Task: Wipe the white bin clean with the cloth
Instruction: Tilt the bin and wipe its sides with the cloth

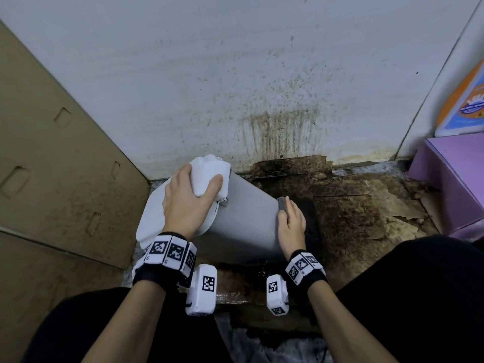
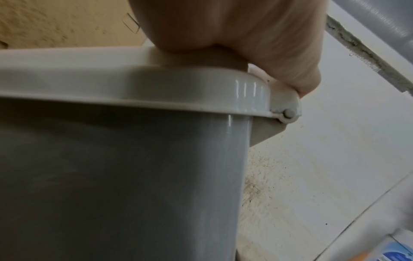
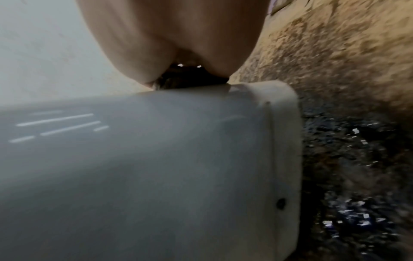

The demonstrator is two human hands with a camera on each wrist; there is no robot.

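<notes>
The bin (image 1: 246, 218) lies tipped on its side between the two hands, lid end under the left hand, base end under the right. Its body reads grey; lid (image 1: 157, 205) and hinge block are white.

The left hand (image 1: 188, 203) grips the white hinge block at the lid end, thumb on the near face, fingers curled over the far side. The left wrist view shows the hand (image 2: 257, 35) clamped over the lid rim (image 2: 134, 83) beside the hinge pin.

The right hand (image 1: 292, 224) rests on the base edge, fingers curled over a dark cloth (image 1: 282, 209) pressed against that edge. In the right wrist view the cloth (image 3: 190, 79) appears as a dark wad pinched under the hand (image 3: 174, 35) on the bin's top edge.

Beyond the right hand the floor (image 1: 353, 205) is stained brown and black. Behind both hands stands a spattered white wall (image 1: 235, 74). Left of the left hand is cardboard (image 1: 52, 153); far right of the right hand, a purple box (image 1: 450, 184).
</notes>
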